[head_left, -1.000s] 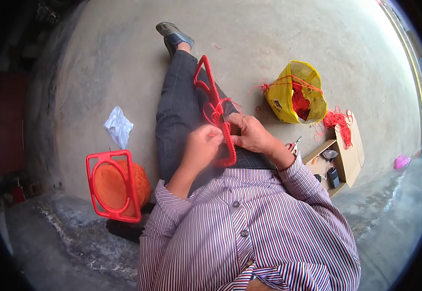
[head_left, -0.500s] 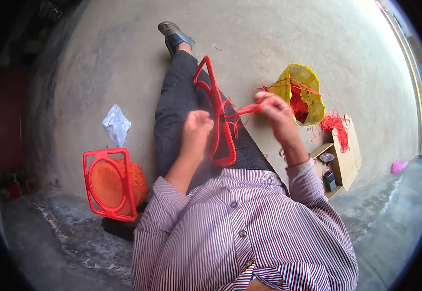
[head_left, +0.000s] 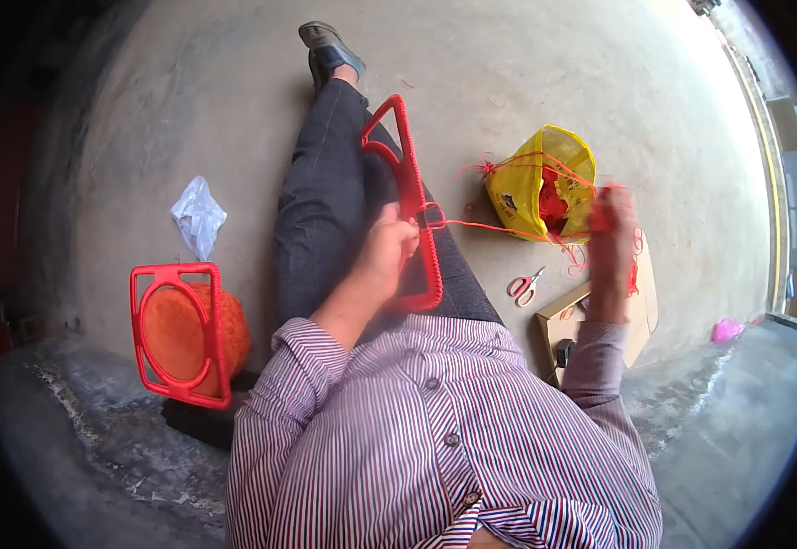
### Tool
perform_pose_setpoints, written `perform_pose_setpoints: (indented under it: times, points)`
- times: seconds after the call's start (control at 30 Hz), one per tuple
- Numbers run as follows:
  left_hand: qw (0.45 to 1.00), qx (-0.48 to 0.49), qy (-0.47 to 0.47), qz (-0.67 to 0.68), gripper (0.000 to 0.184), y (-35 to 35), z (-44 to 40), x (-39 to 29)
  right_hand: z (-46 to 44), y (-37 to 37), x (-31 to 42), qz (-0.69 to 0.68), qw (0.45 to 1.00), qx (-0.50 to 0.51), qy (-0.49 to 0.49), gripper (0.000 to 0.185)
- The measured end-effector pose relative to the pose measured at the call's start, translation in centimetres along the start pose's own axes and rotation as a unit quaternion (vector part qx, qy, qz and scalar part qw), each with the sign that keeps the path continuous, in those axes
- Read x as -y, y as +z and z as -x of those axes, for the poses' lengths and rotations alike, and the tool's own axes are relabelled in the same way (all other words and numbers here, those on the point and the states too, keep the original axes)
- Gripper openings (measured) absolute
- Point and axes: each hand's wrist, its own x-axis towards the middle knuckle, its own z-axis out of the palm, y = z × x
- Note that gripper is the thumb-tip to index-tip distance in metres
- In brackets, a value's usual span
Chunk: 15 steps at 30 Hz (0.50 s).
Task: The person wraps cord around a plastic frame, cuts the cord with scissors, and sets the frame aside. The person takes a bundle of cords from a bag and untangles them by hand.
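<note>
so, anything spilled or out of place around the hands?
No visible damage. Slightly messy, though: loose red cord lies by the cardboard box, outside the yellow bag holding more red material, partly hidden by the blurred right hand; stray red scraps lie on the floor.

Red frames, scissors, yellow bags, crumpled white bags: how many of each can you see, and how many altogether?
Red frames: 2 (held frame and far-left frame)
Scissors: 1 pair
Yellow bag: 1
Crumpled white bag: 1
Total: 5
</note>
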Motion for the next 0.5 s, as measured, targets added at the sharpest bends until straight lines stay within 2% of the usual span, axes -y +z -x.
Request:
perform_pose_setpoints:
  times: [0.03, 0.07, 0.1, 0.17, 0.27, 0.37, 0.5]
  points:
    - [1.0, -0.001, -0.001, -0.006, 0.034, 0.0, 0.0, -0.1, 0.3, 1.1, -3.2, 0.025, 0.993, 0.108, 0.028, 0.023]
    - [1.0, 0.003, 0.0, -0.007, 0.034, -0.1, -0.1, 0.1, 1.8, 4.5, -4.8, 0.107, 0.986, 0.125, 0.018, 0.026]
    - [1.0, 0.006, 0.001, -0.009, 0.034, -0.4, -0.3, 0.4, 4.5, 7.9, -3.8, 0.08, 0.974, 0.175, 0.121, 0.025]
    - [1.0, 0.012, 0.002, -0.011, 0.034, -0.4, -0.3, 0.5, 6.1, 10.6, -5.8, 0.049, 0.928, 0.309, 0.203, 0.02]
    - [1.0, 0.022, -0.003, -0.007, 0.032, -0.1, -0.3, 0.2, 5.9, 11.4, -3.5, 0.055, 0.914, 0.337, 0.22, 0.017]
    - [1.0, 0.01, -0.019, 0.011, 0.031, 0.1, -0.6, 0.2, 5.4, 10.3, -0.3, -0.099, 0.923, 0.328, 0.175, 0.018]
    - [0.999, -0.008, -0.04, -0.016, 0.031, 0.1, -1.3, 0.2, 9.3, 10.6, 2.3, -0.075, 0.897, 0.391, 0.19, 0.013]
